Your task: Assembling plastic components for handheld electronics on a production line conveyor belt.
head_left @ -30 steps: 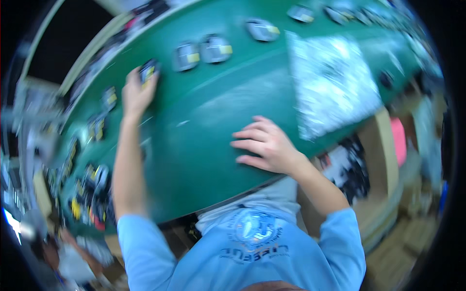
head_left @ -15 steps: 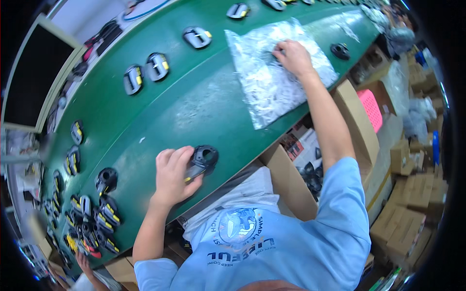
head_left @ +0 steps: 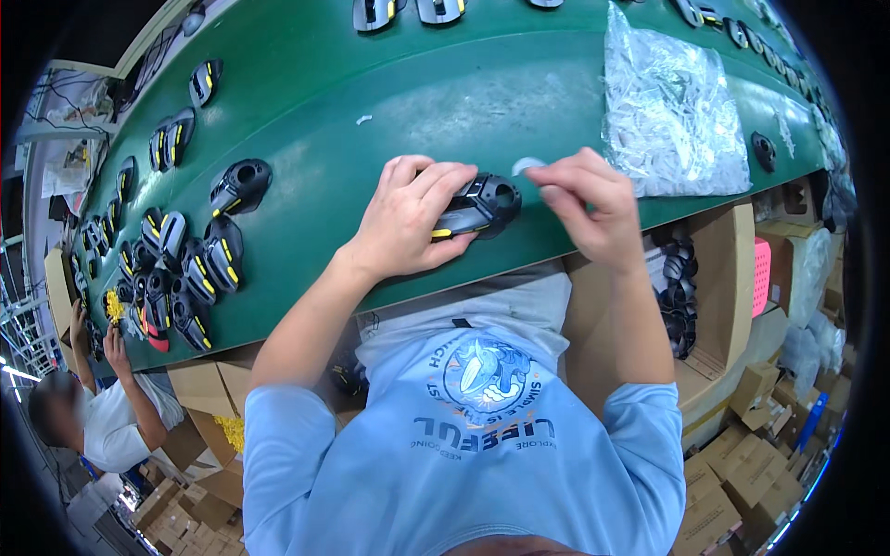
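My left hand is closed round a black plastic housing with a yellow strip, which rests on the green table; a round hole shows at its right end, and my palm hides part of the rest. Just right of it, my right hand pinches a small, curved, whitish translucent piece, slightly blurred. Beyond my right hand lies a clear plastic bag full of many similar-looking pale pieces.
A pile of black and yellow housings covers the table's left end, near a co-worker's hands. More housings stand along the far side. Open cardboard boxes sit below the near edge. A single black part lies right of the bag.
My right hand has come away from the bag and now holds the small pale piece beside the housing. My left hand still grips the housing. The view has swung, shifting the bag rightward.
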Motion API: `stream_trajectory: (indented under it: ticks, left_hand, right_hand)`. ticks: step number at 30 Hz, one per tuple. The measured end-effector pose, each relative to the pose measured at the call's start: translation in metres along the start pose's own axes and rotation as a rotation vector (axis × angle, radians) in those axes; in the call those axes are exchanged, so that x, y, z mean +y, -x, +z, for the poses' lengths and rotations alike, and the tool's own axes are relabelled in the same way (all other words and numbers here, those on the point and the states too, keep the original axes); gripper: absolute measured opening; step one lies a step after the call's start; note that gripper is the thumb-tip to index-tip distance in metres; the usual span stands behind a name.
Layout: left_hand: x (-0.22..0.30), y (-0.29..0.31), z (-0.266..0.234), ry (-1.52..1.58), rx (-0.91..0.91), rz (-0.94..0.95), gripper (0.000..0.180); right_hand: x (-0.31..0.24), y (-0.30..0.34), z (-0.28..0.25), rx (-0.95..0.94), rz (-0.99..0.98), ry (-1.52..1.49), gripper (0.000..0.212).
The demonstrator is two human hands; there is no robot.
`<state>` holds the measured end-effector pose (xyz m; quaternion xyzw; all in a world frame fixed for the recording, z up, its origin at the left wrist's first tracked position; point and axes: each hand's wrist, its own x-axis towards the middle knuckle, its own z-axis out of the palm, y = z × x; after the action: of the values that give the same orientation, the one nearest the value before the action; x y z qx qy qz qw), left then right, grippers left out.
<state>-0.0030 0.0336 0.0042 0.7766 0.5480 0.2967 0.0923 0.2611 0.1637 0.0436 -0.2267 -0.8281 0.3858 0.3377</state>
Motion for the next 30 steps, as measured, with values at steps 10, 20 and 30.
stream_trajectory:
  ticks: [10, 20, 30]
  left_hand:
    - [-0.003, 0.008, 0.005, 0.037, 0.04, 0.044, 0.075]
    - [0.001, 0.006, 0.001, 0.034, 0.018, 0.015, 0.071]
    - [-0.002, 0.004, 0.004, 0.064, 0.008, 0.023, 0.082]
  right_hand:
    - [0.02, -0.03, 0.033, -0.142, -0.242, 0.215, 0.013]
    - [0.023, -0.038, 0.016, -0.379, -0.184, 0.138, 0.038]
    - [0.028, -0.026, 0.028, -0.279, -0.097, 0.125, 0.043]
